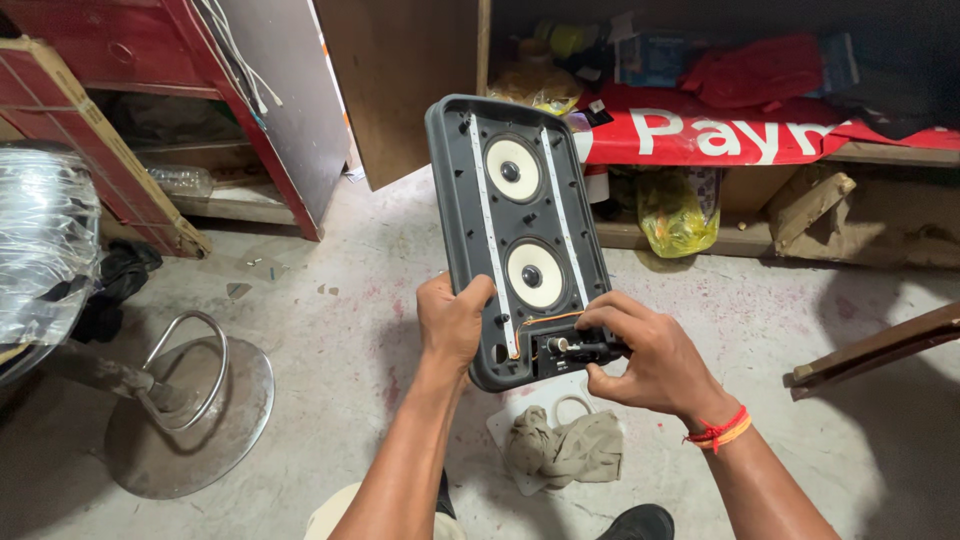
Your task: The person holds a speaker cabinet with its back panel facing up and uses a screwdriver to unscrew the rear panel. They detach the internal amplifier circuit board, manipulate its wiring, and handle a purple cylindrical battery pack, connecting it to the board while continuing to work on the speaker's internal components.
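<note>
I hold a dark grey speaker panel (pixel 455 200) upright in front of me. It carries two round cream-coloured speaker cones, an upper cone (pixel 512 168) and a lower cone (pixel 533 274), between two pale strips. My left hand (pixel 450 320) grips the panel's lower left edge. My right hand (pixel 640 355) pinches the small black control board (pixel 560 347) at the panel's bottom right, fingers closed on it. A thin orange wire (pixel 548 318) runs across the panel just above that board.
On the concrete floor below lie a crumpled beige cloth (pixel 570 450) on a white piece, and a round metal chair base (pixel 190 400) at the left. A low wooden shelf (pixel 700 235) with a yellow bag (pixel 675 210) and red banner stands behind.
</note>
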